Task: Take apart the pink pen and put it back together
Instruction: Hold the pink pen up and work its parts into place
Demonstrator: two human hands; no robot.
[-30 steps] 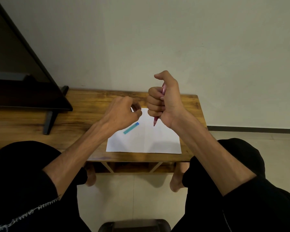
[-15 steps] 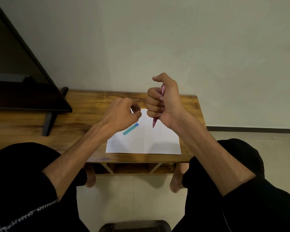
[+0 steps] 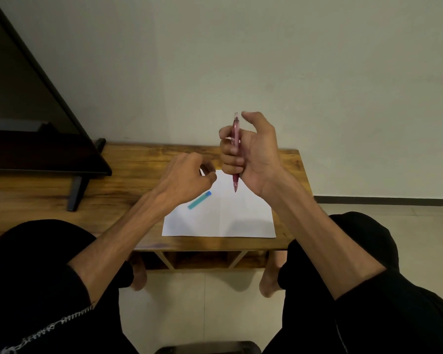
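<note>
A dark television screen (image 3: 23,111) on its stand fills the left of the head view, at the far end of a long wooden counter (image 3: 143,159) set against a plain wall. On the counter in front of the seated person lies a white sheet of paper (image 3: 223,218), and on the paper's left part rests a short teal piece with a blue end (image 3: 199,200), which may be a cap or sleeve; whether it belongs to the pen cannot be told from here.

The right hand (image 3: 251,154) is raised above the paper with its fingers wrapped round the pink pen (image 3: 235,149), gripping it upright, tip pointing down toward the sheet and the clicker end standing free above the fist. The thumb is lifted clear of that top end, not pressing it. The left hand (image 3: 187,175) hovers just beside and below, over the paper's left edge, fingers curled in toward the thumb. Something pale shows at its fingertips, too small to say whether it is a held part or just the paper behind.

As a judgement, the pen looks whole, tip and top in place. That fits either the reassembly being all but finished or the dismantling not yet started; the view does not settle which.
</note>
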